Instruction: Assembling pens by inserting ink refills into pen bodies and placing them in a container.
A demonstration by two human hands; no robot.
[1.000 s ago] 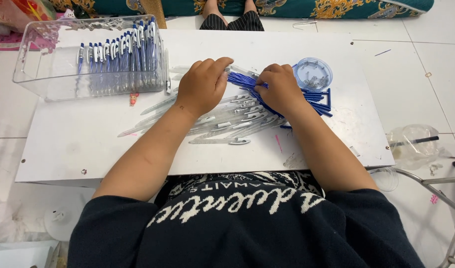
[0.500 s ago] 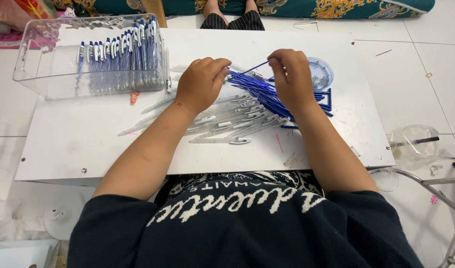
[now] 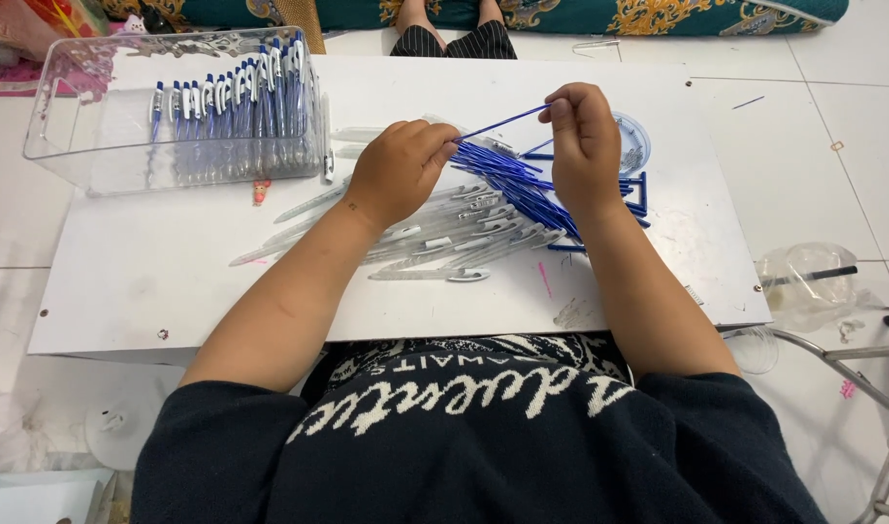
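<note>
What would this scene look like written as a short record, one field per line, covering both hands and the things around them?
Surface: white board
Right hand: pinches one thin blue refill, raised above the pile
Left hand: at the other end of that refill, over the clear pen barrels
Loose parts: heap of blue refills
Box: clear plastic bin with finished pens in a row
Dish: small round clear dish behind the right hand

Dark navy top — white lettering across chest — bare forearms.
</note>
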